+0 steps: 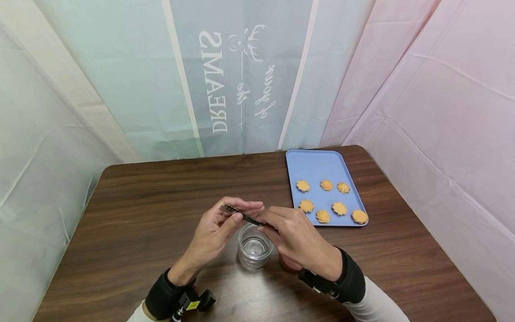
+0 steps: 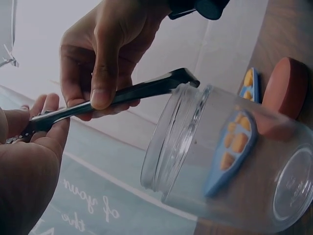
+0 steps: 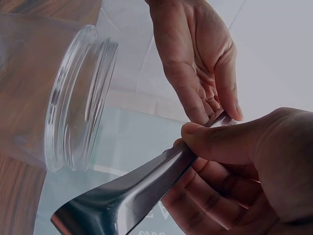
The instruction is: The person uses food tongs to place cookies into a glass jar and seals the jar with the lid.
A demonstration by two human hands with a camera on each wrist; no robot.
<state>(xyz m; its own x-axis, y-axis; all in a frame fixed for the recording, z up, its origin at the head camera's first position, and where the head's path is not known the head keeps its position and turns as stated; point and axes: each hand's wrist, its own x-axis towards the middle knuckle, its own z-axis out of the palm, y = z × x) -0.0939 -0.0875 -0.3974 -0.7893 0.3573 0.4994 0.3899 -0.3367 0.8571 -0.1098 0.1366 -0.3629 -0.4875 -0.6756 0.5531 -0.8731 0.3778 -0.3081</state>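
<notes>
Both hands hold a pair of dark, shiny metal tongs (image 1: pixel 250 219) over an open clear jar (image 1: pixel 254 247). My left hand (image 1: pixel 215 226) pinches the scalloped tip end between thumb and fingers. Gripping the tongs farther along is my right hand (image 1: pixel 295 232), thumb on one side and fingers on the other. In the left wrist view the bent end of the tongs (image 2: pixel 146 89) overlaps the mouth of the jar (image 2: pixel 195 147). Next to the jar on the table lies a round reddish-brown lid (image 2: pixel 285 89), mostly hidden under the right hand in the head view.
A blue tray (image 1: pixel 315 165) lies at the back right of the wooden table (image 1: pixel 169 192), with several golden swirled cookies (image 1: pixel 339 208) spread over it. Curtain-like cloth (image 1: pixel 241 89) with white lettering hangs behind the table, and pale cloth stands on both sides.
</notes>
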